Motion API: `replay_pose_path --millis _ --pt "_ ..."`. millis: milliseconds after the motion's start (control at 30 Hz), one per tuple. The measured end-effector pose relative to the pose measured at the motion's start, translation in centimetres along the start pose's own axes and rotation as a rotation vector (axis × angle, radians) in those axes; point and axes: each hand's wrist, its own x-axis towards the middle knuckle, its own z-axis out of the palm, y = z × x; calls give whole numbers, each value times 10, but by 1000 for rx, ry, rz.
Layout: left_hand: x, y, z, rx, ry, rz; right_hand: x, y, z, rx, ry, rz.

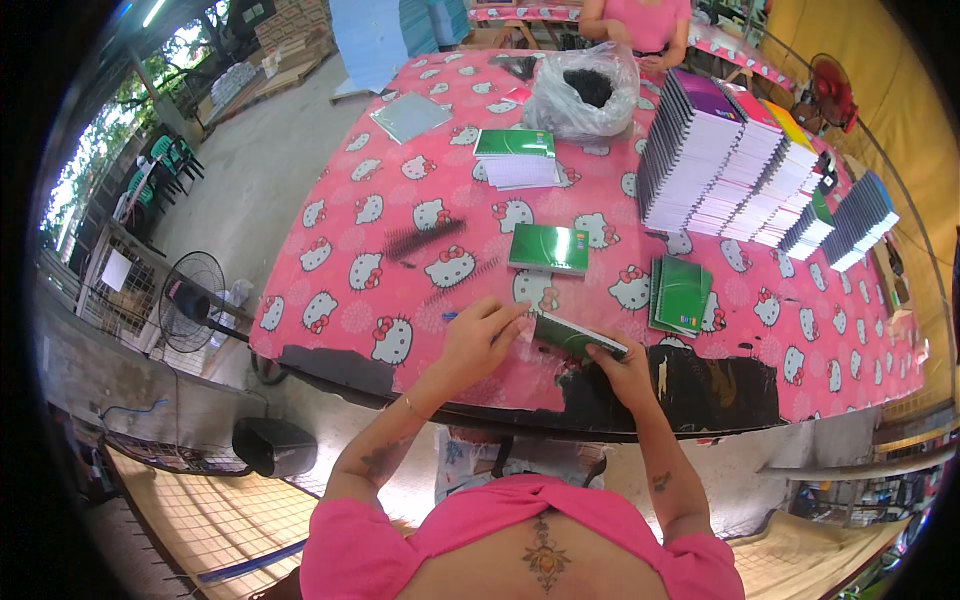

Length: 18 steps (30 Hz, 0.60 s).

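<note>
A green-covered spiral notebook (568,336) is tilted above the near edge of the table, its bound edge turned up. My right hand (628,372) grips its right end, thumb on the cover. Close to the notebook's left end is my left hand (482,338), fingers bent together; whatever they pinch is too small to make out. A small blue tip shows beside that hand. Beyond lies another green notebook (548,248), and farther back a stack of loose page blocks topped by a green cover (514,145). Several green notebooks (680,293) lie overlapped to the right.
Tall stacks of spiral notebooks (690,155) stand at the right. Black binding coils (425,239) lie on the pink patterned table cover (340,215). A clear plastic bag (583,100) with black contents sits farther back, near another person (640,25). A fan (192,302) stands left.
</note>
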Motion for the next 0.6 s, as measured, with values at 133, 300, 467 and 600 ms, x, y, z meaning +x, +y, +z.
replay_pose_path --millis 133,300,467,600 --pt "-1 0 -3 -10 -27 -8 3 9 -3 -122 12 -30" --pt "2 -9 5 -28 -5 0 1 10 -4 -83 26 -56" --pt "12 -1 -1 65 -206 -297 0 5 -2 -112 34 -31" --pt "12 -6 6 -131 -37 -56 0 5 -2 -48 32 5"
